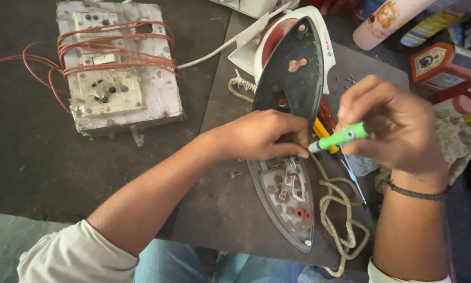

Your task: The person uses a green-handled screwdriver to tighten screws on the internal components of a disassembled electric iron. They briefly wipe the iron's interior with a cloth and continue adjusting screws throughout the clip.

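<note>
The iron lies opened, long axis running away from the person, between both hands. The left hand presses flat on its middle; the right hand pinches a green screwdriver, tip pointing left at the iron.

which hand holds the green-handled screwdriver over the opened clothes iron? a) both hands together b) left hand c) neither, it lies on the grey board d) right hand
d: the right hand grips the green-handled screwdriver, its tip pointing toward the left hand, which presses on the opened clothes iron with its wiring exposed.
</note>
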